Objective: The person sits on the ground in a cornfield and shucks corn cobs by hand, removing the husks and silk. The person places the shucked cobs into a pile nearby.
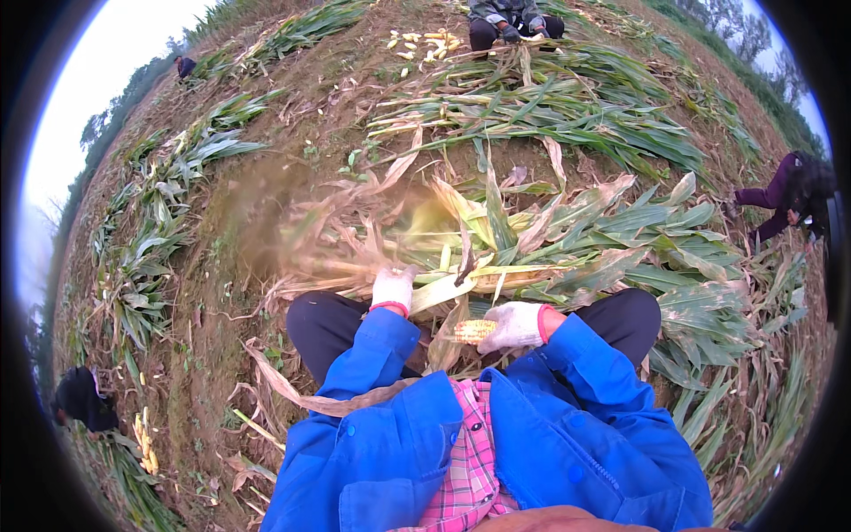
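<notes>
My right hand (513,327), in a white knit glove with a red cuff, grips a husked ear of corn (474,331) with mottled yellow and reddish kernels. The ear points left, in front of my lap. My left hand (393,290), gloved the same way, touches the cut ends of a heap of corn stalks (585,259) lying across my knees' far side. Its fingertips are partly hidden among dry leaves. Just right of it lies a pale, peeled-back husk (442,294). A yellow-green husk (469,213) sticks up farther out in the heap.
Beyond my heap lies another row of cut corn stalks (532,113). Someone wearing gloves (508,26) sits behind it, near a scatter of husked ears (432,45). Leafy stalks (149,246) line the soil at left. Other people (86,399) crouch at left and at right.
</notes>
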{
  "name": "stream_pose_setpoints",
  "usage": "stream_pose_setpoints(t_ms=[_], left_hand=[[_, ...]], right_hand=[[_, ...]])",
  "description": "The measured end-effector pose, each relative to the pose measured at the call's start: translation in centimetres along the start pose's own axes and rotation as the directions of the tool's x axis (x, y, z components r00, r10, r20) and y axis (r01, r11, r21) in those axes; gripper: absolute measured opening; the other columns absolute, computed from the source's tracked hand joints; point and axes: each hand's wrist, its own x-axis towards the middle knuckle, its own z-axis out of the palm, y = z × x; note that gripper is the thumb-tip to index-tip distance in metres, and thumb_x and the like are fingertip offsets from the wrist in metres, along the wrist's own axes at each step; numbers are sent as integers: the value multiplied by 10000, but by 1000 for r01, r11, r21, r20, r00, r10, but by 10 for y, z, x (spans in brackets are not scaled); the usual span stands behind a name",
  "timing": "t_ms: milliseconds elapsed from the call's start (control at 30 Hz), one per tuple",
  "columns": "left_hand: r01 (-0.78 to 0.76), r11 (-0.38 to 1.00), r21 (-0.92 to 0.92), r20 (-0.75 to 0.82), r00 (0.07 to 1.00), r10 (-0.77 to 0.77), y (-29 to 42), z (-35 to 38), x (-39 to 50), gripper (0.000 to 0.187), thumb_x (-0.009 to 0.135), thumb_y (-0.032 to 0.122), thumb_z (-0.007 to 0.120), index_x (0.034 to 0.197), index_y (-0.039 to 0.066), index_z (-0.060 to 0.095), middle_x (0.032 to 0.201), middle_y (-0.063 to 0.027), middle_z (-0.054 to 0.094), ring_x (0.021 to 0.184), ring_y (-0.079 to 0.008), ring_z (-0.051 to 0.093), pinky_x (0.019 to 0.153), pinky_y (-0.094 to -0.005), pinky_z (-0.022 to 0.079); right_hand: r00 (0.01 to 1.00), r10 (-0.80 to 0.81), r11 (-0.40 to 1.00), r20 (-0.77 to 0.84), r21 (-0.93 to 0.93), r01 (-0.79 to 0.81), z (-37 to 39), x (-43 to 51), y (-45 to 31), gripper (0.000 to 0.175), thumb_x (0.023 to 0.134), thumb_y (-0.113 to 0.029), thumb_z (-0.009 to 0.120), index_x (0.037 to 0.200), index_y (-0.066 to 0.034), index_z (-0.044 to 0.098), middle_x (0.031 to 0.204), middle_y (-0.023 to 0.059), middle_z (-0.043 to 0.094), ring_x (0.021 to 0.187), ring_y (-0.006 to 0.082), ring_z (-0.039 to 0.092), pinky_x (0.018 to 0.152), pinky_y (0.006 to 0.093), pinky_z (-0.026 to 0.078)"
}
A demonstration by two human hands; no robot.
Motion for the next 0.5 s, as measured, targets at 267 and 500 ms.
stream_pose_setpoints(t_ms=[267,500], left_hand=[[-162,956,244,133,982,133,24,-6,-17,760,803,292,838,1408,-79,565,1355,-282,643,1271,-363,624,1099,-399,473],[-137,940,-313,58,985,162,38,-23,5,439,1063,224,590,1430,-16,581,1254,-178,715,1147,-239,691,998,-340,524]], right_hand=[[692,-309,341,-652,603,721,-222,40,-106,611,925,-137,764,1459,20,511,1190,117,701,1035,220,709,847,386,618],[259,-508,657,-821,-175,733,-223,65,-169,412,963,-192,715,1319,10,669,1214,118,742,1124,178,680,986,309,528]])
